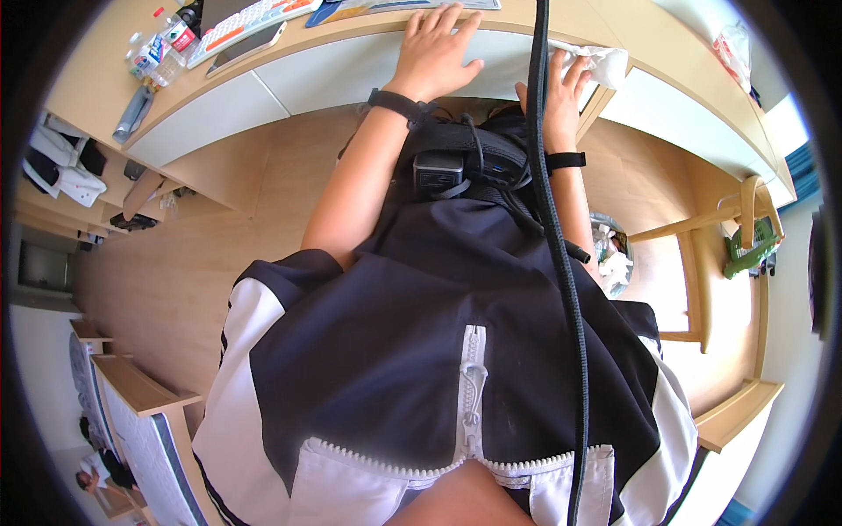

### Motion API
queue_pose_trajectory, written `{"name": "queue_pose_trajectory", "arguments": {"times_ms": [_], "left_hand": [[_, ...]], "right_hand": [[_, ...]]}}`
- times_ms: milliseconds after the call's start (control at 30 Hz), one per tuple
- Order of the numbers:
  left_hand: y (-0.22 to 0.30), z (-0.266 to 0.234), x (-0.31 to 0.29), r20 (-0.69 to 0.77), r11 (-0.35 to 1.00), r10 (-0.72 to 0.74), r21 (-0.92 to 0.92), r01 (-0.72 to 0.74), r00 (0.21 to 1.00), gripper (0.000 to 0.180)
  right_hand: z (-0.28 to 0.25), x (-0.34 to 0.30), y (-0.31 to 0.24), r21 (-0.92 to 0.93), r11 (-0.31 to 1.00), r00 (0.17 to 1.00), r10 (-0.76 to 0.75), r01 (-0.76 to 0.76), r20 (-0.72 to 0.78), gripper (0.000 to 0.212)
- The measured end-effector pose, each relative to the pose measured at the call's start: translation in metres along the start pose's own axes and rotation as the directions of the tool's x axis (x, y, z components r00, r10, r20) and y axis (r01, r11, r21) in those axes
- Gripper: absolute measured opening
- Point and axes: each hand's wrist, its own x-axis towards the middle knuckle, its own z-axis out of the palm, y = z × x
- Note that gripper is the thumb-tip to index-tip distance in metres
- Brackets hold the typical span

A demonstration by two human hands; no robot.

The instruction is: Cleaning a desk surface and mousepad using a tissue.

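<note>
My left hand [438, 57] reaches to the desk's front edge, its fingers spread and the fingertips on a flat blue-and-white sheet [377, 10]. Nothing is held in it. My right hand [560, 107] is farther right, its fingers stretched out and its thumb apart. Those fingers rest against a crumpled white tissue or wipe [605, 67] at the desk edge, above the drawer fronts. A black cable hanging down the view covers part of this hand. Both wrists wear black bands.
Left on the desk [96, 88] are plastic bottles [153, 60], a phone [247, 48] and a keyboard [254, 24]. A waste bin [618, 259] stands by my right forearm, near a wooden chair [693, 228]. Strapped at my waist is a black box [441, 173] with cables.
</note>
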Motion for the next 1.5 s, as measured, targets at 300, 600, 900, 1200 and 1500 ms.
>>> {"name": "queue_pose_trajectory", "arguments": {"times_ms": [300,600,900,1200,1500], "left_hand": [[-0.002,0.003,-0.001,0.004,1.0,0.005,-0.012,-0.005,1.0,0.073],[-0.001,0.002,-0.001,-0.002,1.0,-0.001,-0.003,0.001,1.0,0.073],[0.0,0.001,-0.001,0.005,1.0,0.001,0.005,-0.001,1.0,0.074],[0.001,0.0,0.0,0.028,1.0,-0.013,-0.008,0.014,1.0,0.071],[-0.001,0.001,-0.002,0.014,1.0,-0.001,-0.007,0.001,1.0,0.072]], "right_hand": [[-0.001,-0.001,0.003,0.133,0.987,0.991,0.105,-0.094,-0.078,0.101],[-0.002,-0.002,0.001,0.08,0.997,0.999,-0.009,0.012,-0.04,0.103],[-0.005,0.0,0.006,0.168,0.982,0.992,0.099,-0.085,-0.077,0.099],[0.005,0.0,0.006,0.052,0.999,0.999,-0.002,0.004,-0.038,0.103],[-0.007,0.001,0.008,0.161,0.983,0.993,0.099,-0.087,-0.07,0.1]]}}
